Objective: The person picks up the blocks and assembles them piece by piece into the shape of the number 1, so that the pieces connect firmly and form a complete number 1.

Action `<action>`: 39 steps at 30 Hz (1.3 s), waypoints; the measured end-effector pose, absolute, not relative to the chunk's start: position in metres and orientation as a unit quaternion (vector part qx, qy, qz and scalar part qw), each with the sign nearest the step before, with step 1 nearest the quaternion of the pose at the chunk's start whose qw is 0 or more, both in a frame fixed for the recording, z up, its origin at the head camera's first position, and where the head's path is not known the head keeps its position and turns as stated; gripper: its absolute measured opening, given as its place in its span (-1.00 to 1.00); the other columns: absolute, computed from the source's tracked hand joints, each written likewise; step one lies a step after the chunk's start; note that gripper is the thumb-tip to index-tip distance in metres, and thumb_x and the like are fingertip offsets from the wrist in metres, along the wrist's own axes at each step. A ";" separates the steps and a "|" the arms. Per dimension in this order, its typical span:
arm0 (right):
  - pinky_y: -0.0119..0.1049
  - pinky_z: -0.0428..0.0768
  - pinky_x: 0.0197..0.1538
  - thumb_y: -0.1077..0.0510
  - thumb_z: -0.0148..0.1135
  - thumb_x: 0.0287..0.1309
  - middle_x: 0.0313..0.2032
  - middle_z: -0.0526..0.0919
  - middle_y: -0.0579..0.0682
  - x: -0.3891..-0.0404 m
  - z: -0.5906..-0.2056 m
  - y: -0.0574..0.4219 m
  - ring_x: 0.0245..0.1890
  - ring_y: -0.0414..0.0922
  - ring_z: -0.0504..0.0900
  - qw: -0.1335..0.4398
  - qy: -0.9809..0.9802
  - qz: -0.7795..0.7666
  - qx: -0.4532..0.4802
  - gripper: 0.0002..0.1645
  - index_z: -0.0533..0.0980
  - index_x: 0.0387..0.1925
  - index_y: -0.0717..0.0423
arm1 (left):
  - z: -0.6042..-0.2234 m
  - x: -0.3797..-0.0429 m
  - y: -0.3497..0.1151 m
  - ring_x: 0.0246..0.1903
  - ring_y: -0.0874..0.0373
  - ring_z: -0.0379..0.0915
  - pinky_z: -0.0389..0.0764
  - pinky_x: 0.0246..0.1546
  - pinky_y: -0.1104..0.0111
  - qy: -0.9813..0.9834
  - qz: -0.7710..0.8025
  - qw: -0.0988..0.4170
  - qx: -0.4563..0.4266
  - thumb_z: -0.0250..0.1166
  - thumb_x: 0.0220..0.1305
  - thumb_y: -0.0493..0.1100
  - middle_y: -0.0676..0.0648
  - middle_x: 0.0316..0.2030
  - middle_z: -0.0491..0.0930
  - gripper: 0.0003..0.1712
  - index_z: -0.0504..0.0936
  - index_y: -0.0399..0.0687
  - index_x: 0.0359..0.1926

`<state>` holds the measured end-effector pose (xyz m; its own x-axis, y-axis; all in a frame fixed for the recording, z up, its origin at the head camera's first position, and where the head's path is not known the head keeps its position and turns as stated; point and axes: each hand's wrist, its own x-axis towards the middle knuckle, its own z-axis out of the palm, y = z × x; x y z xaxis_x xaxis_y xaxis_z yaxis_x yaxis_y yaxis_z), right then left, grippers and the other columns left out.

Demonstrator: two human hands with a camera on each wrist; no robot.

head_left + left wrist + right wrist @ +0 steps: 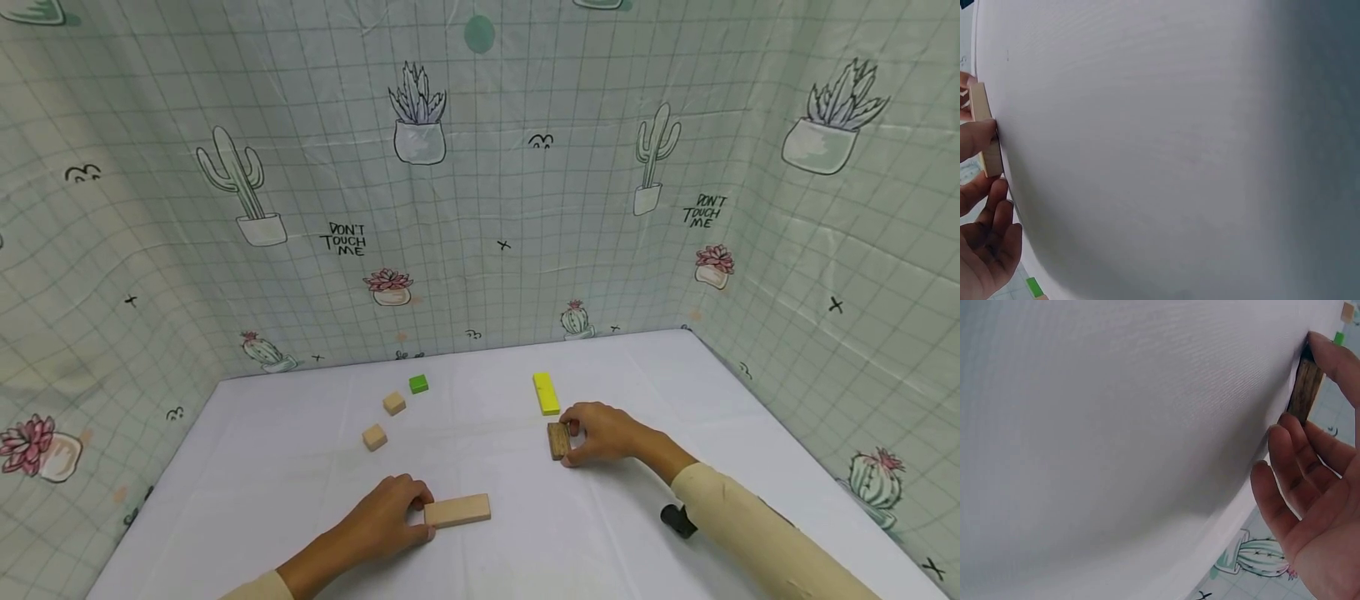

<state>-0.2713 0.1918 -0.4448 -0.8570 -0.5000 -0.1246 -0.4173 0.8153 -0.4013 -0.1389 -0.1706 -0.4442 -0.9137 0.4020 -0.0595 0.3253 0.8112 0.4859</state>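
Observation:
A long light wooden block [459,511] lies on the white table, its left end between the thumb and index finger of my left hand [386,521]. The left wrist view shows that hand [988,250] pinching the same block [981,103]. Farther right, a short dark brown wooden block [558,441] is pinched by my right hand [603,433], thumb at the near end and index finger at the far end. In the right wrist view the dark block [1307,387] sits between thumb and fingertips, while the other fingers of that hand [1316,500] curve loosely below.
Behind the dark block lies a yellow block [546,393]. Two small wooden cubes [393,403] and a green block [418,383] lie at the back left. A black cylindrical object [678,521] is beside my right sleeve. Patterned cloth [480,200] walls the table [300,450].

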 end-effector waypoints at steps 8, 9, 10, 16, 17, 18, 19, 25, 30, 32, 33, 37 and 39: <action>-0.20 0.51 -0.16 -0.10 0.61 -0.12 -0.25 0.58 -0.16 -0.272 -0.445 0.191 -0.26 -0.20 0.48 0.114 0.944 -0.192 -0.241 -0.24 0.55 0.10 0.14 | -0.445 -0.139 -0.172 -0.27 0.26 0.33 0.49 -0.20 0.30 0.949 0.241 0.083 0.188 0.53 0.11 -0.01 0.12 -0.32 0.49 -0.64 0.65 -0.04 -0.15; -0.20 0.51 -0.16 -0.10 0.61 -0.12 -0.25 0.58 -0.16 -0.273 -0.445 0.191 -0.26 -0.21 0.48 0.114 0.944 -0.193 -0.242 -0.24 0.55 0.10 0.14 | -0.445 -0.139 -0.172 -0.27 0.26 0.33 0.49 -0.20 0.30 0.949 0.240 0.083 0.188 0.52 0.11 -0.01 0.12 -0.31 0.49 -0.64 0.64 -0.04 -0.15; -0.20 0.51 -0.15 -0.10 0.61 -0.12 -0.24 0.58 -0.16 -0.273 -0.445 0.191 -0.26 -0.20 0.48 0.113 0.944 -0.194 -0.243 -0.24 0.55 0.10 0.15 | -0.445 -0.139 -0.172 -0.27 0.26 0.33 0.49 -0.20 0.30 0.949 0.241 0.082 0.189 0.52 0.11 -0.01 0.12 -0.31 0.49 -0.64 0.64 -0.05 -0.14; -0.21 0.49 -0.16 -0.08 0.60 -0.12 -0.24 0.57 -0.16 -0.273 -0.444 0.190 -0.26 -0.20 0.46 0.109 0.942 -0.197 -0.249 -0.24 0.55 0.10 0.18 | -0.446 -0.138 -0.173 -0.27 0.27 0.34 0.49 -0.20 0.31 0.948 0.242 0.075 0.192 0.51 0.13 -0.01 0.12 -0.31 0.49 -0.64 0.65 -0.06 -0.13; -0.22 0.49 -0.17 -0.08 0.60 -0.12 -0.24 0.57 -0.16 -0.273 -0.444 0.190 -0.27 -0.20 0.46 0.109 0.942 -0.197 -0.249 -0.24 0.55 0.10 0.18 | -0.446 -0.137 -0.174 -0.28 0.28 0.34 0.49 -0.21 0.32 0.948 0.243 0.074 0.192 0.51 0.13 -0.01 0.13 -0.31 0.49 -0.64 0.65 -0.06 -0.13; -0.23 0.48 -0.18 -0.08 0.60 -0.11 -0.24 0.57 -0.16 -0.272 -0.444 0.189 -0.27 -0.21 0.46 0.108 0.942 -0.197 -0.249 -0.24 0.55 0.10 0.18 | -0.446 -0.137 -0.174 -0.28 0.28 0.34 0.49 -0.21 0.32 0.948 0.243 0.071 0.194 0.51 0.13 -0.01 0.13 -0.32 0.49 -0.64 0.64 -0.06 -0.13; -0.23 0.48 -0.18 -0.08 0.60 -0.11 -0.24 0.57 -0.16 -0.272 -0.444 0.189 -0.27 -0.21 0.45 0.108 0.942 -0.198 -0.249 -0.24 0.55 0.10 0.18 | -0.446 -0.137 -0.174 -0.28 0.28 0.33 0.48 -0.22 0.33 0.948 0.243 0.069 0.195 0.51 0.13 -0.01 0.13 -0.32 0.48 -0.64 0.64 -0.06 -0.14; -0.24 0.48 -0.18 -0.08 0.60 -0.10 -0.24 0.58 -0.17 -0.271 -0.443 0.186 -0.27 -0.21 0.46 0.108 0.940 -0.204 -0.251 -0.24 0.55 0.10 0.18 | -0.446 -0.137 -0.176 -0.30 0.29 0.32 0.47 -0.24 0.34 0.947 0.244 0.067 0.197 0.51 0.12 -0.02 0.13 -0.33 0.47 -0.65 0.65 -0.07 -0.15; -0.25 0.49 -0.20 -0.09 0.59 -0.09 -0.23 0.58 -0.17 -0.271 -0.443 0.187 -0.29 -0.22 0.46 0.107 0.940 -0.208 -0.249 -0.24 0.54 0.12 0.17 | -0.444 -0.139 -0.174 -0.30 0.29 0.32 0.47 -0.25 0.35 0.948 0.244 0.072 0.194 0.52 0.12 -0.02 0.13 -0.34 0.48 -0.64 0.65 -0.07 -0.14; -0.26 0.48 -0.22 -0.10 0.59 -0.09 -0.22 0.59 -0.16 -0.271 -0.443 0.188 -0.31 -0.22 0.46 0.107 0.938 -0.214 -0.249 -0.22 0.54 0.12 0.18 | -0.445 -0.139 -0.174 -0.31 0.29 0.32 0.47 -0.25 0.36 0.947 0.244 0.073 0.194 0.52 0.11 -0.02 0.13 -0.33 0.48 -0.64 0.65 -0.08 -0.14; -0.27 0.47 -0.24 -0.10 0.59 -0.10 -0.22 0.59 -0.16 -0.271 -0.444 0.188 -0.32 -0.22 0.46 0.107 0.938 -0.217 -0.250 -0.22 0.54 0.12 0.18 | -0.445 -0.139 -0.174 -0.31 0.29 0.32 0.47 -0.26 0.36 0.947 0.246 0.073 0.195 0.52 0.12 -0.02 0.13 -0.33 0.48 -0.64 0.65 -0.08 -0.14; -0.29 0.47 -0.26 -0.10 0.60 -0.11 -0.21 0.59 -0.15 -0.270 -0.445 0.188 -0.34 -0.21 0.47 0.105 0.936 -0.229 -0.247 -0.20 0.54 0.13 0.19 | -0.446 -0.139 -0.174 -0.30 0.29 0.33 0.47 -0.25 0.36 0.944 0.253 0.079 0.197 0.52 0.12 -0.03 0.12 -0.33 0.48 -0.65 0.65 -0.08 -0.14; -0.29 0.47 -0.27 -0.10 0.60 -0.12 -0.21 0.59 -0.15 -0.269 -0.445 0.187 -0.34 -0.21 0.47 0.106 0.936 -0.231 -0.244 -0.20 0.54 0.13 0.19 | -0.446 -0.139 -0.174 -0.31 0.29 0.33 0.46 -0.25 0.36 0.943 0.255 0.083 0.196 0.51 0.12 -0.03 0.12 -0.33 0.48 -0.65 0.65 -0.08 -0.14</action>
<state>-0.2691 0.1869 -0.4450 -0.8584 -0.5060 -0.0844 -0.4084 0.7736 -0.4844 -0.1394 -0.1738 -0.4461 -0.9090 0.4128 -0.0571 0.3280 0.7932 0.5131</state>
